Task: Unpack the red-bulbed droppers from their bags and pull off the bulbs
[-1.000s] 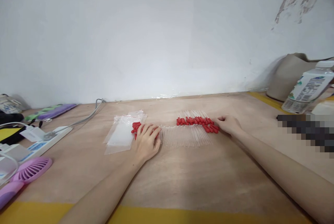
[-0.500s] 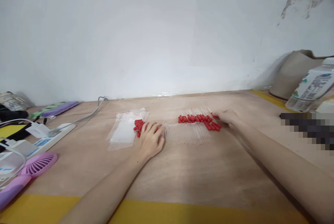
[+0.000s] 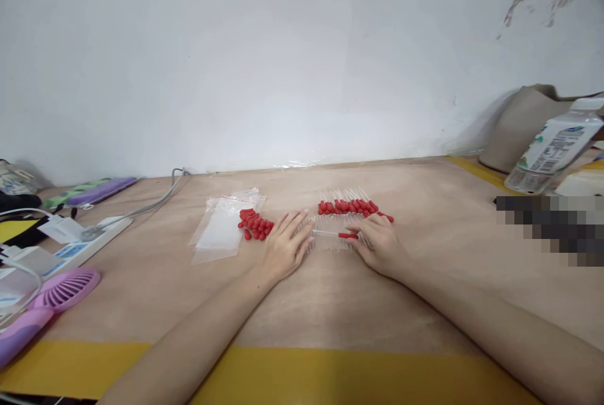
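Both hands work at a row of clear glass dropper tubes (image 3: 333,236) lying side by side on the wooden surface (image 3: 330,304). The left hand (image 3: 284,246) lies flat with fingers spread, its fingertips touching the left end of the row. The right hand (image 3: 380,243) rests at the right end, thumb and forefinger pinching a single dropper with a red bulb (image 3: 348,236) that lies across the tubes. Behind them sits a second row of droppers already fitted with red bulbs (image 3: 349,207); a loose heap of red bulbs (image 3: 255,224) lies just left of the left hand, touching a stack of clear zip bags (image 3: 221,235).

Judged from this pose, the step is done well by keeping the left palm low as a stop, so that the round tubes do not roll apart, and by lifting the pinched dropper clear rather than dragging it across its neighbours. Thin glass calls for light, even pressure.

At the far left lie a power strip (image 3: 97,238) and a purple handheld fan (image 3: 56,295); a plastic bottle (image 3: 552,150) stands at right.
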`<state>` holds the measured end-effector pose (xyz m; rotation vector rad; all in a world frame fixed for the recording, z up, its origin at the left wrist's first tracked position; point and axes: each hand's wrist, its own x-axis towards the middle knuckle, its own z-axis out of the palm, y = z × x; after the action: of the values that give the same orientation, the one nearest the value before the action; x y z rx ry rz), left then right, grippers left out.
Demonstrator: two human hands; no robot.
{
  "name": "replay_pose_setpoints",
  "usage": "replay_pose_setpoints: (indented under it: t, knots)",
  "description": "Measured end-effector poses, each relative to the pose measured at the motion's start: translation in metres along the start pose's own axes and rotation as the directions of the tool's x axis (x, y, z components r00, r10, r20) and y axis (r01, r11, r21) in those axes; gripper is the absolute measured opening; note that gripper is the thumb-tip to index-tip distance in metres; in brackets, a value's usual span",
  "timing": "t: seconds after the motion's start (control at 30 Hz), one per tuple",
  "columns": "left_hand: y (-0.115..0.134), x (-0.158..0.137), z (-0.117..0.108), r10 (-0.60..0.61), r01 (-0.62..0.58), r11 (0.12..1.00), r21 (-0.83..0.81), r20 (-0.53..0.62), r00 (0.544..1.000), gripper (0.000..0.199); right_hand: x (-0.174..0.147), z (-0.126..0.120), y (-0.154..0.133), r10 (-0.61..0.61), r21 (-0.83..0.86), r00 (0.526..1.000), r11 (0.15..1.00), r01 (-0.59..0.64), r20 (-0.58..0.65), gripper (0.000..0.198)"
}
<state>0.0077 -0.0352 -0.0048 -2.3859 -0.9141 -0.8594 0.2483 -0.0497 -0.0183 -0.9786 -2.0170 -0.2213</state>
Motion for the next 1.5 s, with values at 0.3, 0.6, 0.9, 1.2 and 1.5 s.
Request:
replay_pose_setpoints:
  t: [0.3,0.6,0.9,1.2,1.5]
  knots:
    - [0.009,0.004,0.008,0.148,-0.151,0.983,-0.105,-0.04,0.988,0.018,0.003,0.009,-0.009,-0.084,0.025,0.996,0.996,0.083,0.025,0.015]
    - [0.011,0.006,0.009,0.221,-0.223,0.969,-0.105,-0.031,0.975,0.015,0.007,0.017,-0.023,-0.18,-0.081,0.983,0.98,0.182,0.032,0.018]
    - [0.014,0.006,0.005,0.243,-0.231,0.958,-0.169,0.054,0.969,0.017,0.006,0.017,-0.022,-0.28,-0.003,0.959,0.96,0.281,0.05,0.014]
    - [0.015,0.007,0.003,0.224,-0.209,0.95,-0.231,0.041,0.974,0.017,0.003,0.015,-0.016,-0.32,-0.021,0.947,0.947,0.32,0.023,0.012]
    - [0.015,0.004,-0.002,0.195,-0.182,0.95,-0.252,0.028,0.98,0.018,0.0,0.009,-0.014,-0.374,-0.036,0.927,0.927,0.373,-0.03,0.011]
